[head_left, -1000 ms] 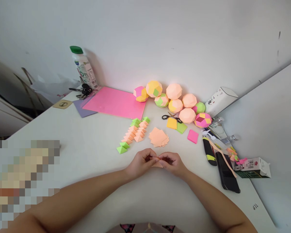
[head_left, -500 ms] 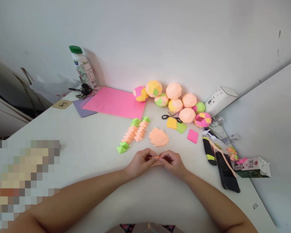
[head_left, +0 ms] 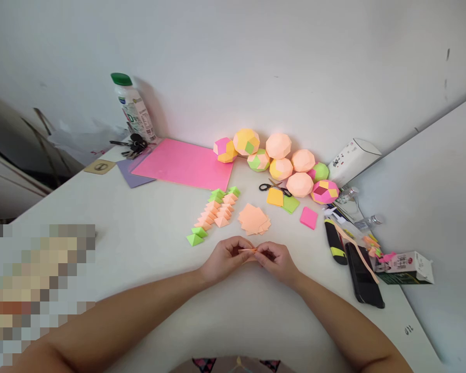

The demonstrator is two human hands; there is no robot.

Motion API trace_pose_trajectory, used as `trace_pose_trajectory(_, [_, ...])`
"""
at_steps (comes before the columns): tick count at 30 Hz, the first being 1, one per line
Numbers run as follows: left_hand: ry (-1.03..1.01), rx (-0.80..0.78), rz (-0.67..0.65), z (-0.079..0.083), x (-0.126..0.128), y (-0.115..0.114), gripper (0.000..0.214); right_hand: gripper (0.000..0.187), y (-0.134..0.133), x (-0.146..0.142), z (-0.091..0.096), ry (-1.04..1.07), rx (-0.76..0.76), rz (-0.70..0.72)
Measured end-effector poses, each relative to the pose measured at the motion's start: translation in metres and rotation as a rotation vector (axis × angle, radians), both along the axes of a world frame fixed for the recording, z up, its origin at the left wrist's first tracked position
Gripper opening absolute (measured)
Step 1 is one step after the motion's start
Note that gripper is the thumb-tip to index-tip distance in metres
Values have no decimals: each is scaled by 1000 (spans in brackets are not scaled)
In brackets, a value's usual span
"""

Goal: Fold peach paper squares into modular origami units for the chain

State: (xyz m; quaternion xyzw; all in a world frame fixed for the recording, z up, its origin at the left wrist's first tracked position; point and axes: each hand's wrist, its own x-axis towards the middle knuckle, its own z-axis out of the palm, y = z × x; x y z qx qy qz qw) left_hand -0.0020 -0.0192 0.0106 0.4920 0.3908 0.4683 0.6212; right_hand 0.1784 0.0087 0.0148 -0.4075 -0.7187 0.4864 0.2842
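Note:
My left hand (head_left: 224,259) and my right hand (head_left: 278,262) meet over the white table (head_left: 140,243), both pinching a small folded orange paper piece (head_left: 249,250) between thumbs and fingertips. Just beyond them lies a loose pile of orange paper squares (head_left: 253,219). To the left of the pile, two rows of folded orange and green paper units (head_left: 216,210) run diagonally, with two green units (head_left: 196,236) at the near end.
Several paper balls (head_left: 279,163) sit by the wall, with scissors (head_left: 274,188), yellow, green and pink squares (head_left: 308,217) in front. A pink sheet (head_left: 183,163), keys (head_left: 132,145) and bottle (head_left: 132,108) lie back left. A phone (head_left: 363,275), marker (head_left: 335,242) and carton (head_left: 404,268) lie right.
Both hands have shifted slightly away from me, and the fingers have closed tighter along the orange paper's fold. Nothing else on the table has moved.

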Motion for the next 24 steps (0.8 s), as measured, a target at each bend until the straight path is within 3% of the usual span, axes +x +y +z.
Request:
trace_pose_trajectory(6, [263,121,15,-3,-2,0,23,16,0,-2,1,58,176,9])
trace_pose_trajectory(14, [187,108,-17,-1,-2,-1,22,19,0,0,1,67,-7,-10])
trace_pose_trajectory(24, [188,135,4,-3,-2,1,19,15,-1,0,2,65,16,-32])
